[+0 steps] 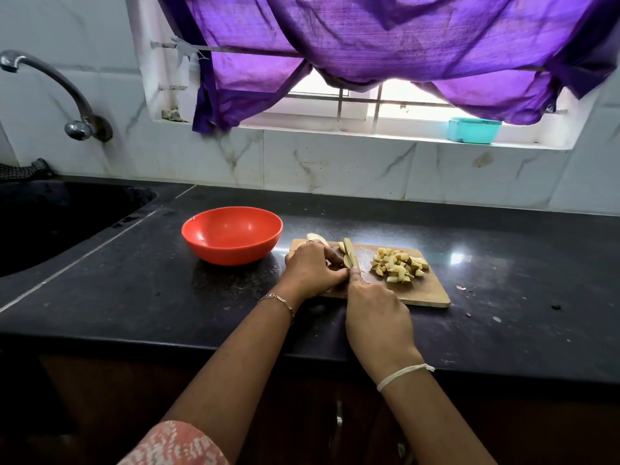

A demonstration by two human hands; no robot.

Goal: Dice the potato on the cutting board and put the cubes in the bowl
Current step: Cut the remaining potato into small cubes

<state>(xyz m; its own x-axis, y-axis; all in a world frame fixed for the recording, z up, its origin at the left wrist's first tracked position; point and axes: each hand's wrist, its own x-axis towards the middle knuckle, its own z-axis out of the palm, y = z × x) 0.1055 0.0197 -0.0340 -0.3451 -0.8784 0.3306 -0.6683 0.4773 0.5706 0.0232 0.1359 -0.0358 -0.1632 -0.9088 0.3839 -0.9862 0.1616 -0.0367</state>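
Observation:
A wooden cutting board lies on the black counter. A heap of potato cubes sits on its right half. My left hand holds down long potato strips on the board's left half, fingers curled over them. My right hand grips a knife, its blade set across the strips; the handle is hidden in my fist. Another potato piece lies at the board's far left corner. An orange bowl stands to the left of the board, with nothing in it.
A dark sink with a curved tap is at the far left. A teal box rests on the window sill under a purple curtain. Small peel scraps lie right of the board.

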